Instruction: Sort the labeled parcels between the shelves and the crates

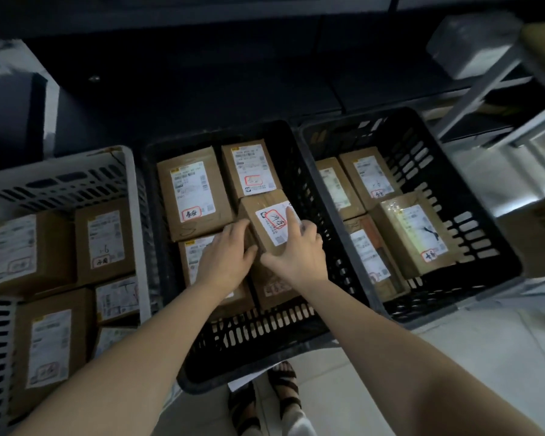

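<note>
**One head camera, aimed steeply down**

The wide-angle view sits on the person's head and faces forward and down, close above the middle crate (249, 341). The left hand (224, 256) and right hand (299, 253) hold a parcel (255, 220) at frame centre. A white crate (60, 184) fills the left side, another black crate (422, 158) the right, with shelves (485, 89) along the top right and feet (283, 388) at the bottom.

Left hand (225, 256) and right hand (296, 250) grip a parcel (272, 222) in the middle crate (258, 339).
</note>
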Available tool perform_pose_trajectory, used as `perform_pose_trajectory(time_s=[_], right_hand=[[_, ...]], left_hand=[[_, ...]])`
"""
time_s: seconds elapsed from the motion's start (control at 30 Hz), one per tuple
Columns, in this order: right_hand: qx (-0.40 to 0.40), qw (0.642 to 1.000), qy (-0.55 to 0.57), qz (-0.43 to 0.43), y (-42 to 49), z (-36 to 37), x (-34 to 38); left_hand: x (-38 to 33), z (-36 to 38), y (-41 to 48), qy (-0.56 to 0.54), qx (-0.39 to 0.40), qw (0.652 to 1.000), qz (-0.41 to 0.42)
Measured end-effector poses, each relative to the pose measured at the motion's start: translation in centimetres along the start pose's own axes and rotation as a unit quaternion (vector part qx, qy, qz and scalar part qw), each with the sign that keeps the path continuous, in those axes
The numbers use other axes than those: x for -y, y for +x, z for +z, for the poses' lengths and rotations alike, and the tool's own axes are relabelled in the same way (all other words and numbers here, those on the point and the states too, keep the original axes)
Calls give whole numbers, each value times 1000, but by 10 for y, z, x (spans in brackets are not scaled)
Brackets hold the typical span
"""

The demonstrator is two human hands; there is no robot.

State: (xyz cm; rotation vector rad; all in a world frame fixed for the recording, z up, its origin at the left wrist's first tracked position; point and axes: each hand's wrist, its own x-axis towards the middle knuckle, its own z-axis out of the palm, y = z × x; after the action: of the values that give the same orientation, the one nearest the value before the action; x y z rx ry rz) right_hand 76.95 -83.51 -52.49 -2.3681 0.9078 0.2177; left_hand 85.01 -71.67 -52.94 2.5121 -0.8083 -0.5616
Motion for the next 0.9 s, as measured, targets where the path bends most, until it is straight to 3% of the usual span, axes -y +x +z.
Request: perform_pose_trajectory(time_s=[0.13,0.3,0.63,0.77,0.9], right_hand=[[-55,997,42,-26,3,-47,1],[-23,993,48,-110,7,-75,23],[87,952,112,-271,-15,-11,174],[138,937,77,-310,-33,41,221],[182,936,9,-301,-41,98,244]], left_hand=[[-37,-22,12,-53,-54,997,30],[-41,-55,1,-102,-129,986,-13],[102,-128,-90,-91,-270,930,-232],[175,-132,-127,-81,-252,915,-305],[226,-115,-147,-31,-150,934,-323]])
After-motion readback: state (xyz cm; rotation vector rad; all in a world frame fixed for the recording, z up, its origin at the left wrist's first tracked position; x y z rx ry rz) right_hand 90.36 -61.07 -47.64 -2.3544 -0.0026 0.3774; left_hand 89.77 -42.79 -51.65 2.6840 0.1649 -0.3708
